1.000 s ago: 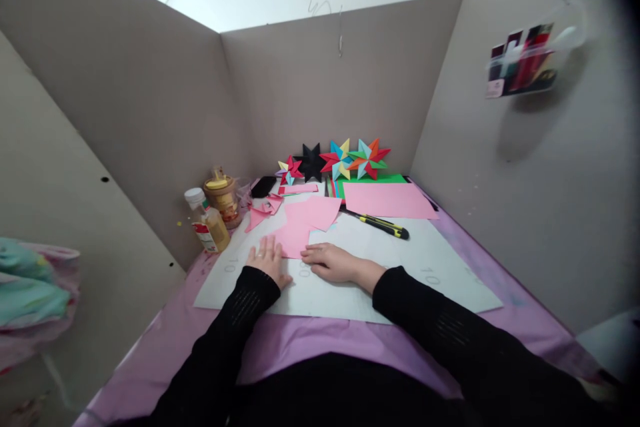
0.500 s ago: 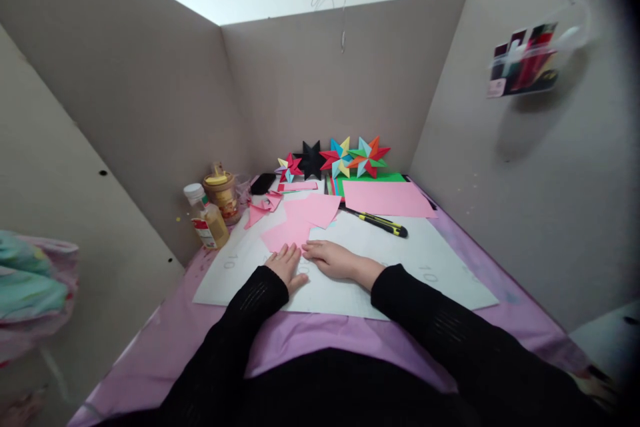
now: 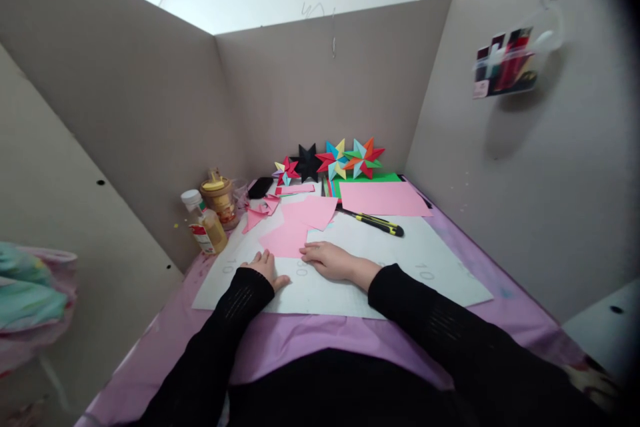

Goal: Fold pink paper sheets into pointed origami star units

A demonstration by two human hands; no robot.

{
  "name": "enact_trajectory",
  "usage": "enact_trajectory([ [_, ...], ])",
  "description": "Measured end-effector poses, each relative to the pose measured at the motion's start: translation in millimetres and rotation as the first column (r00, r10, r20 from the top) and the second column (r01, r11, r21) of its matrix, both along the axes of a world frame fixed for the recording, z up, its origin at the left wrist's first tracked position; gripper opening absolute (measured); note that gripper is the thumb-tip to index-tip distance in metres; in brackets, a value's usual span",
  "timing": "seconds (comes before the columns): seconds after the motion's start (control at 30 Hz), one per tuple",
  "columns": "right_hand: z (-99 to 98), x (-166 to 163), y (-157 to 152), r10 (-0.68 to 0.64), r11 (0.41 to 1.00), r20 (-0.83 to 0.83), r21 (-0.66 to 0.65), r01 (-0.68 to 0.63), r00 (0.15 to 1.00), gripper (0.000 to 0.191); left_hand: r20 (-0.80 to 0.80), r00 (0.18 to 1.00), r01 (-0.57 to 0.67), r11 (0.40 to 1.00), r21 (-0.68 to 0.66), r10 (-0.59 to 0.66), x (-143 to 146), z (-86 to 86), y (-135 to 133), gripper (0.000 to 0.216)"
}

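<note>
Flat on the white board (image 3: 360, 290), my left hand (image 3: 264, 268) has its fingers spread, the tips at the near left edge of a pink paper sheet (image 3: 283, 240). My right hand (image 3: 330, 260) rests with fingers outstretched, the tips on that sheet's near right corner. A second pink sheet (image 3: 317, 211) overlaps it just behind. Folded pink paper pieces (image 3: 256, 215) lie to the left of the sheets. A black and yellow utility knife (image 3: 377, 221) lies to the right, beyond my right hand.
Several folded paper stars (image 3: 307, 163) lean on the back panel. Before them lie a large pink sheet (image 3: 385, 199) and a black phone (image 3: 261, 187). At left stand a glue bottle (image 3: 207, 223) and a brown jar (image 3: 220, 200). A purple cloth (image 3: 280, 340) covers the table; grey panels surround it.
My left hand has slid left along the paper's near edge, away from my right hand. My right hand stays at the near right corner. The view has shifted slightly.
</note>
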State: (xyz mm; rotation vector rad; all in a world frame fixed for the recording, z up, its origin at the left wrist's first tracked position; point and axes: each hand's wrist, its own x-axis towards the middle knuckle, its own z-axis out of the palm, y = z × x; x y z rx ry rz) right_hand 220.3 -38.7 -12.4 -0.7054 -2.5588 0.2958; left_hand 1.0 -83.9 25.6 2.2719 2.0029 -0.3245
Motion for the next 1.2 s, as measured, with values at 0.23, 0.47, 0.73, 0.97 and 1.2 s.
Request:
enact_trajectory([
  [0.23, 0.3, -0.7, -2.7, -0.002, 1.000, -0.009, 0.022, 0.002, 1.000, 0.029, -0.060, 0.981, -0.177, 0.978, 0.107, 0.184, 5.4, 8.6, -5.3, 0.074],
  [0.47, 2.7, 1.7, -4.7, -0.172, 0.984, -0.019, 0.051, 0.173, 0.985, 0.038, 0.095, 0.994, 0.041, 0.982, 0.186, -0.059, 10.4, -10.5, 9.7, 0.057],
  [0.73, 2.6, -14.5, -2.1, -0.204, 0.966, -0.280, -0.212, 0.147, 0.938, 0.020, 0.175, 0.984, -0.004, 0.969, 0.249, -0.040, 4.5, -29.8, 7.9, 0.056],
  [0.97, -4.2, 11.5, 25.9, -0.554, 0.830, -0.588, -0.445, 0.337, 0.589, 0.029, 0.912, 0.373, -0.293, 0.910, 0.293, -0.174, -5.1, -18.3, 53.8, 0.085],
  [1.2, -1.0, 31.6, 38.4, -0.606, 0.759, -0.648, -0.644, 0.092, 0.460, 0.021, 0.995, 0.063, -0.126, 0.988, 0.084, -0.077, 27.7, -23.6, 92.2, 0.084],
])
